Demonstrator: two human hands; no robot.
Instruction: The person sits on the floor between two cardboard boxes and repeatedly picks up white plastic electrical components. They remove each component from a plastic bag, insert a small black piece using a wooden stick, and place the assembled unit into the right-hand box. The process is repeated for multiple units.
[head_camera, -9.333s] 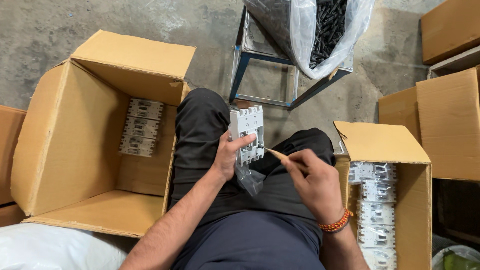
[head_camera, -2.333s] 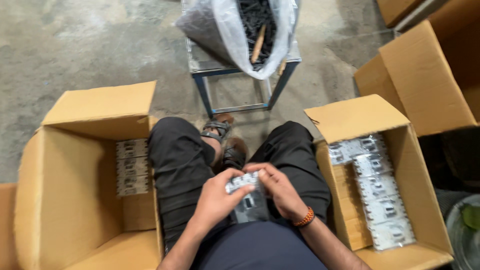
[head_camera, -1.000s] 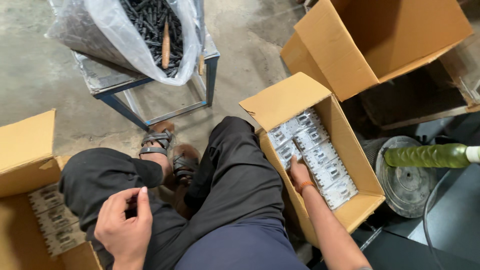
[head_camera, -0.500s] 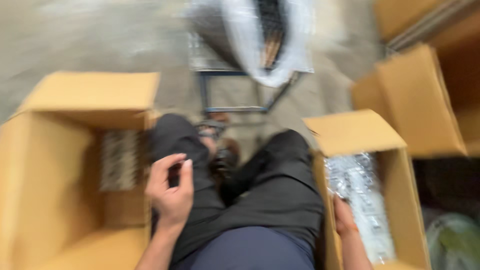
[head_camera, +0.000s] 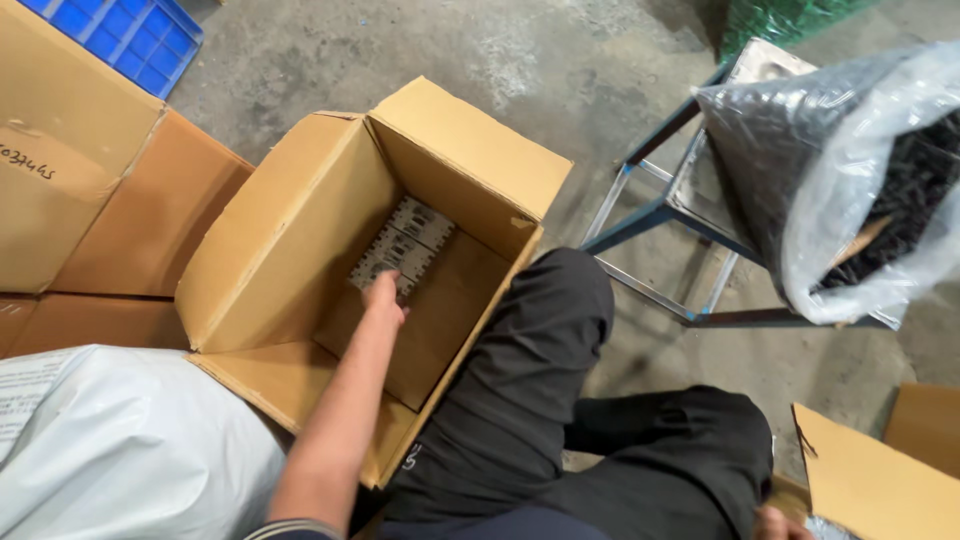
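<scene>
The left hand (head_camera: 384, 296) reaches deep into the open cardboard box (head_camera: 300, 210) on the person's left, its fingers curled down onto the nearest of the grey-white moulded electrical components (head_camera: 400, 250) stacked against the box's far inner wall; whether the fingers pinch a piece or only press on it cannot be told. The right hand (head_camera: 778, 523) shows only as a sliver at the bottom edge, beside the flap of a second cardboard box (head_camera: 880, 480), and its fingers are hidden. Beyond the black-trousered knees, a plastic bag of dark small parts (head_camera: 860, 180) sits on a blue metal stand (head_camera: 680, 230).
</scene>
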